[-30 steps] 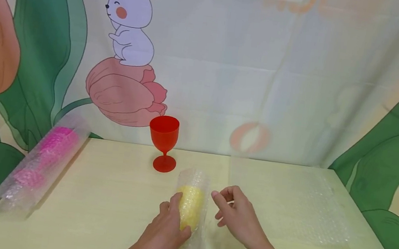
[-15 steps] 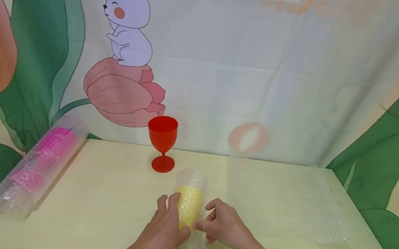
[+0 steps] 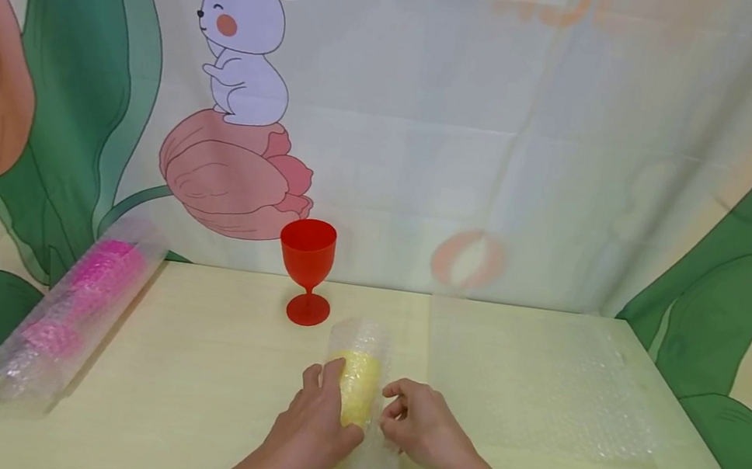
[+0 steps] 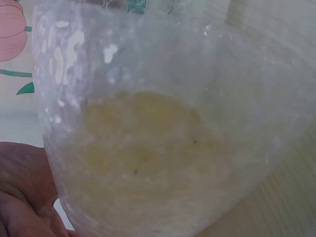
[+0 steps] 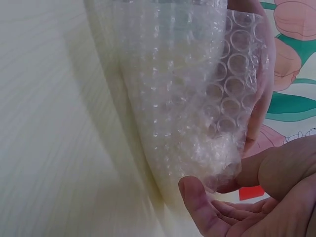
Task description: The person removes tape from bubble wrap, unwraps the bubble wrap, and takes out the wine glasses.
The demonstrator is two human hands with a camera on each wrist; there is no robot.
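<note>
The left hand (image 3: pixel 317 423) grips a roll of see-through bubble wrap (image 3: pixel 361 334), thumb on the near side and fingers curled against the far flank. Inside the roll, directly under this grip, lies a smooth yellow item (image 3: pixel 359 385), rounded and cup-like beyond the fingers, with a circular yellow rim showing on the near side of the hand. The film reaches past the item as a soft, hollow, glossy tube.

Just to the right of that grip, the right hand (image 3: pixel 426 428) pinches the loose edge of the wrap between thumb and forefinger; from the right wrist, the film's round bubbles stand out in neat rows and its pinched corner is crumpled and shiny.

Beyond the left hand's grip, a red goblet (image 3: pixel 307 253) stands upright, with a deep bowl, thin stem and disc foot. Well to the left of both hands lies a pink item (image 3: pixel 107 268) inside its own bubbly roll. To the right of the right hand, a flat bubble sheet (image 3: pixel 540 388) spreads over the pale, faintly grained table (image 3: pixel 190 368). Behind everything hangs a creased, printed cloth (image 3: pixel 398 112).
</note>
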